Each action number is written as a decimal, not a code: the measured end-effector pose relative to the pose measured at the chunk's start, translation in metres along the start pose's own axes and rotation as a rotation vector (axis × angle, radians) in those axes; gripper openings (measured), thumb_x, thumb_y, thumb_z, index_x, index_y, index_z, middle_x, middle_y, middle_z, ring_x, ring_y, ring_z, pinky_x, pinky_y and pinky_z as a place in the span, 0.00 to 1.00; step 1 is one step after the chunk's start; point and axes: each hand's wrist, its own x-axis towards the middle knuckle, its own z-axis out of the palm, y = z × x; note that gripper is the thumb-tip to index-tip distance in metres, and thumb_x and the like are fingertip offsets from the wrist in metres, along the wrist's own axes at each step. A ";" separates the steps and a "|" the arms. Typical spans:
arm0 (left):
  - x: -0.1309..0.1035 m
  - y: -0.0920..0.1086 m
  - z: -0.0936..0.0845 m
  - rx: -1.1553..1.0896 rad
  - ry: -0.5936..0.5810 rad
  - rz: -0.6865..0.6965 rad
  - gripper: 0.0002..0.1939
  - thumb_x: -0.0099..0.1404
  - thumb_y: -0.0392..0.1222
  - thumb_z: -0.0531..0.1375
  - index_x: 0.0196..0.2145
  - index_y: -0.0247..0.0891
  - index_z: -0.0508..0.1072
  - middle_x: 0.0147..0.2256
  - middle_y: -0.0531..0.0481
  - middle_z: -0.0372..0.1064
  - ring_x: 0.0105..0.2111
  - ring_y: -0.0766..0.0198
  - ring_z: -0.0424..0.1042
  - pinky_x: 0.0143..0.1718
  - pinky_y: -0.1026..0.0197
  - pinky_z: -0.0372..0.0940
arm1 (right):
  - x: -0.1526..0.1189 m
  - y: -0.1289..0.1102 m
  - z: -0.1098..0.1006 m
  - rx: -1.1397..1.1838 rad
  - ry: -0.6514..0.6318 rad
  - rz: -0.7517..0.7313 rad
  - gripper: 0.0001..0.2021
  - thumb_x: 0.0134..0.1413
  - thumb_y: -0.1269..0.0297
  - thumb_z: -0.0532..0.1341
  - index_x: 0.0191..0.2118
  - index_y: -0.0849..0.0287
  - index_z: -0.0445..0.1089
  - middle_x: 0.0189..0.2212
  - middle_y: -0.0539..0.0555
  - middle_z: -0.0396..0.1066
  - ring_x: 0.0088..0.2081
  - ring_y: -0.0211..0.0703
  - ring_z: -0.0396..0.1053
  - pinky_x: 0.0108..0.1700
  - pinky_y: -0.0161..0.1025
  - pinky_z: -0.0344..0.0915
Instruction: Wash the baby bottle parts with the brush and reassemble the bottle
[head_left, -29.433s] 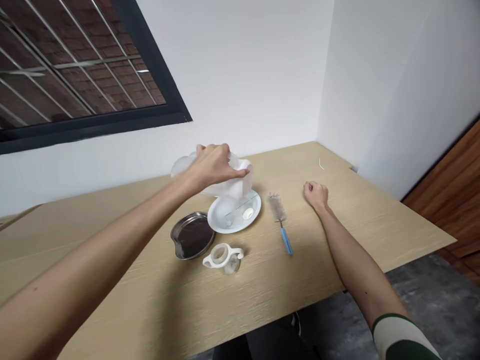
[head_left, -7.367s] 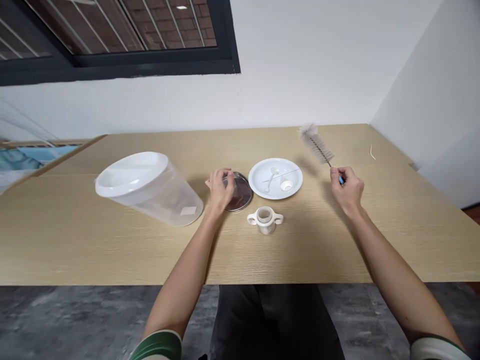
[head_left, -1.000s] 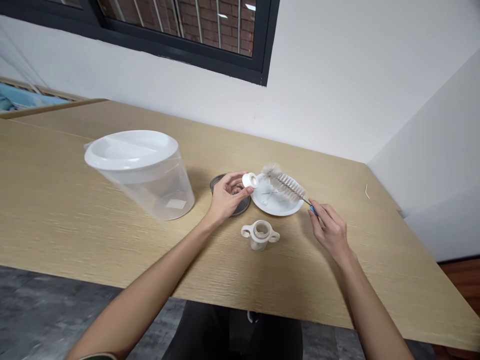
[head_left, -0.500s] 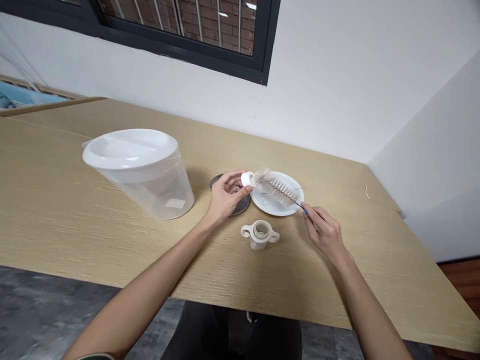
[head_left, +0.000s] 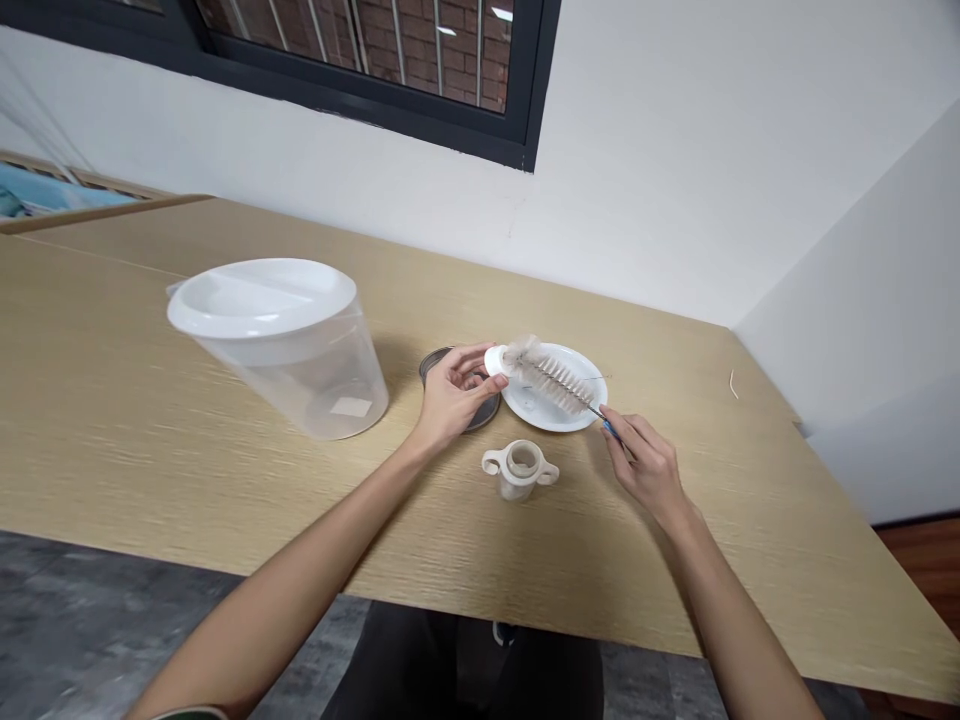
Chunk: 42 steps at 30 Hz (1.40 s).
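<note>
My left hand point(head_left: 452, 392) pinches a small white bottle cap point(head_left: 495, 361) between thumb and fingers. In my right hand point(head_left: 645, 460) is the thin handle of a bottle brush point(head_left: 559, 383), closed around its blue part. The brush's pale bristle tip meets the open side of the cap, partly covering it. Below the two hands a small baby bottle point(head_left: 517, 487) with two side handles stands upright, its mouth uncovered. Behind the brush lies a white plate point(head_left: 536, 415) with small thin items on it. A dark round lid or dish point(head_left: 484, 415) is partly hidden behind my left hand.
A large translucent pitcher point(head_left: 330, 365) with a white lid stands on the left of the wooden table point(head_left: 247, 470). A small thin white piece point(head_left: 733, 384) lies toward the right edge. The wall and a dark-framed window point(head_left: 450, 120) are behind the table.
The bristle tip has shifted slightly left, and now covers more of the cap's opening. My right hand has moved a little left with the brush. Other things have stayed put.
</note>
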 end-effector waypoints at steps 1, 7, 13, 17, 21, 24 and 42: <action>-0.001 0.001 0.001 0.001 -0.013 -0.013 0.31 0.46 0.47 0.76 0.47 0.35 0.75 0.47 0.39 0.77 0.45 0.55 0.76 0.44 0.57 0.69 | 0.000 0.000 0.001 -0.001 0.003 -0.005 0.27 0.63 0.76 0.58 0.66 0.54 0.61 0.39 0.55 0.74 0.36 0.37 0.73 0.38 0.33 0.68; -0.006 0.004 0.004 0.000 -0.066 -0.043 0.30 0.47 0.48 0.76 0.46 0.34 0.77 0.46 0.39 0.78 0.42 0.56 0.77 0.45 0.55 0.69 | 0.000 0.000 0.002 0.008 0.025 0.002 0.28 0.63 0.76 0.58 0.67 0.53 0.60 0.40 0.57 0.75 0.37 0.38 0.73 0.39 0.33 0.69; -0.004 0.004 0.002 0.012 0.019 0.008 0.31 0.46 0.48 0.76 0.47 0.34 0.77 0.47 0.38 0.77 0.44 0.56 0.76 0.46 0.55 0.69 | 0.000 -0.002 0.002 0.009 -0.001 -0.002 0.27 0.63 0.76 0.58 0.66 0.53 0.62 0.40 0.57 0.75 0.37 0.38 0.73 0.39 0.33 0.69; -0.001 0.005 -0.002 0.025 0.081 0.054 0.33 0.46 0.48 0.76 0.49 0.35 0.76 0.47 0.39 0.77 0.45 0.55 0.76 0.46 0.55 0.68 | 0.000 -0.004 0.002 0.023 -0.006 -0.016 0.26 0.64 0.76 0.57 0.65 0.55 0.62 0.39 0.57 0.74 0.37 0.38 0.73 0.39 0.33 0.69; -0.001 0.006 -0.002 0.015 0.064 0.055 0.32 0.47 0.48 0.76 0.48 0.36 0.77 0.48 0.39 0.77 0.46 0.55 0.76 0.48 0.55 0.69 | 0.001 -0.005 0.004 0.047 0.000 -0.012 0.25 0.64 0.74 0.56 0.65 0.55 0.63 0.39 0.57 0.75 0.37 0.38 0.74 0.39 0.34 0.70; -0.004 0.006 0.001 -0.004 -0.032 -0.005 0.30 0.48 0.50 0.76 0.46 0.36 0.78 0.46 0.39 0.78 0.45 0.53 0.77 0.47 0.53 0.70 | 0.001 -0.006 0.005 0.064 -0.001 0.001 0.24 0.65 0.73 0.56 0.65 0.55 0.63 0.39 0.58 0.75 0.37 0.39 0.74 0.39 0.35 0.70; -0.001 0.015 -0.004 -0.033 -0.030 -0.027 0.35 0.46 0.56 0.75 0.47 0.33 0.75 0.46 0.36 0.78 0.48 0.49 0.77 0.51 0.50 0.71 | 0.002 -0.005 -0.004 -0.041 0.164 0.043 0.25 0.62 0.74 0.60 0.64 0.54 0.64 0.43 0.59 0.75 0.39 0.42 0.74 0.38 0.37 0.72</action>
